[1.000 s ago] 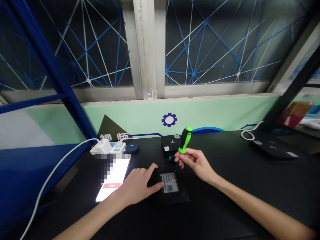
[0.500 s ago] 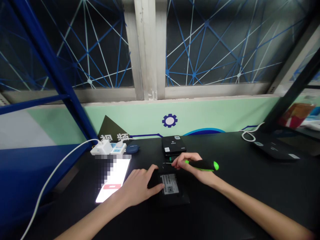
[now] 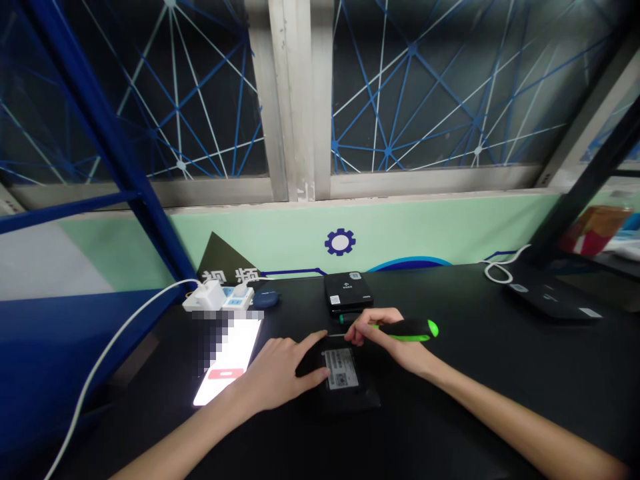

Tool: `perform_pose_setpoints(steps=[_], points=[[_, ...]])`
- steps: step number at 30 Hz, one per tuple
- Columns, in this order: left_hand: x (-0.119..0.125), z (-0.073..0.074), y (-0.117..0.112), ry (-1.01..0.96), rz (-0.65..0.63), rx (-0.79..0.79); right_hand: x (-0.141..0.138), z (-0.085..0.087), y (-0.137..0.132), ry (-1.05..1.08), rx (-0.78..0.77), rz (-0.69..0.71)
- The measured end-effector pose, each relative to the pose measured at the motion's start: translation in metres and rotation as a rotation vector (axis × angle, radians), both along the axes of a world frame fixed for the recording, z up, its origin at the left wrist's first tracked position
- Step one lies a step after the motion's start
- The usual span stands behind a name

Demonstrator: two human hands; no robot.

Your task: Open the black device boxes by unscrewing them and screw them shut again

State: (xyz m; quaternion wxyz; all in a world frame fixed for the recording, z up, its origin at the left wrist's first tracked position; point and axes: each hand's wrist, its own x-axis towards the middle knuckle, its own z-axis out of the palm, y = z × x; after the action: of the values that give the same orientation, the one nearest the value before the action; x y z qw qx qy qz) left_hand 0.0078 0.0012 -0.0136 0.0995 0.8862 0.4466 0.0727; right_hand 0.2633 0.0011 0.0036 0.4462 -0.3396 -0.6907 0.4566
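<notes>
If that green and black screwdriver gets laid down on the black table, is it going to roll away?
It may well roll: the green and black screwdriver has a rounded handle, and the black table looks flat and smooth. It seems rigid, with a thin, straight shaft. It is probably light, since the right hand holds it level in the fingers alone.

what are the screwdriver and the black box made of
Screwdriver: handle looks like plastic or rubber, matte black with bright green ends; the thin shaft glints like metal.
Black box: probably moulded plastic, matte with little reflection, with a pale printed label, likely paper or film.
</notes>
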Motion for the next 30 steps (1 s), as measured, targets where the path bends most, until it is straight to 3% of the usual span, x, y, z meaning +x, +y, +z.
perform_pose_setpoints(steps=[6,9,14,25,30], points=[[0.001,0.002,0.001,-0.009,0.091,0.065,0.003,0.005,0.004,0.063,0.036,-0.131],[0.002,0.005,-0.001,-0.034,0.077,0.08,0.005,0.006,0.006,0.087,0.029,-0.157],[0.005,0.005,-0.004,-0.052,0.028,0.021,0.006,0.005,0.007,0.107,-0.004,-0.156],[0.008,-0.003,-0.002,-0.047,0.145,0.039,0.01,-0.003,0.003,0.191,-0.1,-0.041],[0.007,-0.002,-0.002,-0.053,0.184,0.093,0.008,0.004,-0.001,0.122,-0.041,-0.107]])
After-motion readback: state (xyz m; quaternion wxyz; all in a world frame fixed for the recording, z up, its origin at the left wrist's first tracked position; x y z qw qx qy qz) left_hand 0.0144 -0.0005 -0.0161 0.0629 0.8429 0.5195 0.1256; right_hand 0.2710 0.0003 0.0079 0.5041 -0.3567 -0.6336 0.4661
